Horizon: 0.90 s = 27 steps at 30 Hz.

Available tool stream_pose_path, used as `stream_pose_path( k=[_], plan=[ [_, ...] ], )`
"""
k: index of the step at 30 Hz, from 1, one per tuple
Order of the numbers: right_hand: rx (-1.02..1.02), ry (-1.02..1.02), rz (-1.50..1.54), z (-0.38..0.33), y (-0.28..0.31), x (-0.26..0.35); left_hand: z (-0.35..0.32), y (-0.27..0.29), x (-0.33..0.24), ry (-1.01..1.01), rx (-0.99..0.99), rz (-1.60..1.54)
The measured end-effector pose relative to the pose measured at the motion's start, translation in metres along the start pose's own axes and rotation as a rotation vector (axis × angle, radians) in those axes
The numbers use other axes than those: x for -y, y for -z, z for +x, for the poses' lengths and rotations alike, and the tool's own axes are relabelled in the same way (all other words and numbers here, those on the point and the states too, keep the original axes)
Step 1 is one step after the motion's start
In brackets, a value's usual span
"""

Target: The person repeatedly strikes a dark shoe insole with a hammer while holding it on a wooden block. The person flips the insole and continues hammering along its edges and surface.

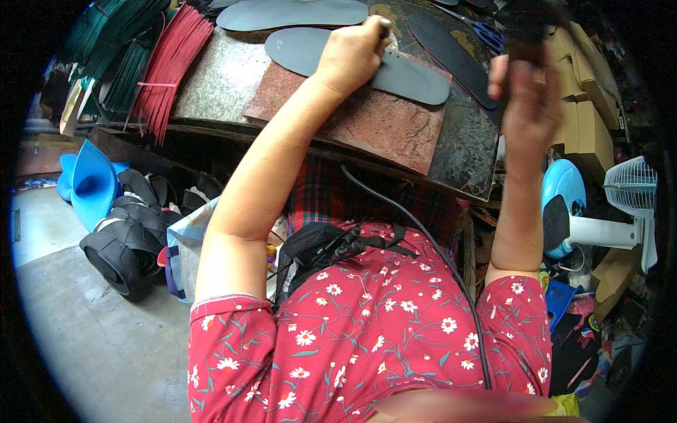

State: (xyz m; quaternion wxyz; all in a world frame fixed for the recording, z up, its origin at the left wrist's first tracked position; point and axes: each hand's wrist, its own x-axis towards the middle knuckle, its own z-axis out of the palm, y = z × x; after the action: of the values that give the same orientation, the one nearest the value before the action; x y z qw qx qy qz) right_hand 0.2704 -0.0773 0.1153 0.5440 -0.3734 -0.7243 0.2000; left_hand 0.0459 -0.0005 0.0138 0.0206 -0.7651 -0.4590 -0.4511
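Observation:
A dark grey shoe sole (409, 79) lies across a reddish-brown slab (367, 130) on the workbench. My left hand (352, 56) is closed over the middle of this sole. It grips a short rod-like tool (384, 28) whose end sticks out above the fingers; the lower part is hidden by the hand. To the right, my right hand (530, 106) is raised and smeared by motion. Its fingers seem wrapped round a dark, blocky tool (527, 35), too blurred to name exactly. A second grey sole (293, 14) rests just beyond the first.
More dark soles (451, 60) and blue-handled scissors (486, 32) lie on the bench's right side. Bundles of red strips (169, 70) and green strips (106, 53) sit at the left. Cardboard boxes (585, 134) and a white fan (630, 187) stand at the right.

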Motion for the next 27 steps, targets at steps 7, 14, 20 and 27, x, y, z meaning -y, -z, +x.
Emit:
stream_pose_path(
  k=[7, 14, 20, 27],
  plan=[
    [0.18, -0.228, -0.565, -0.043, -0.001, -0.092, -0.002, -0.007, 0.008, 0.674, -0.19, -0.76],
    [0.148, -0.211, -0.263, -0.019, 0.016, -0.043, -0.002, -0.005, 0.012, 0.352, -0.016, -0.316],
    [-0.03, 0.035, -0.117, -0.001, 0.006, 0.003, 0.003, -0.004, -0.009, -0.004, 0.075, -0.002],
    [0.209, -0.318, -0.568, -0.045, 0.007, -0.086, -0.002, -0.01, 0.002, 0.675, -0.126, -0.752]
  ],
)
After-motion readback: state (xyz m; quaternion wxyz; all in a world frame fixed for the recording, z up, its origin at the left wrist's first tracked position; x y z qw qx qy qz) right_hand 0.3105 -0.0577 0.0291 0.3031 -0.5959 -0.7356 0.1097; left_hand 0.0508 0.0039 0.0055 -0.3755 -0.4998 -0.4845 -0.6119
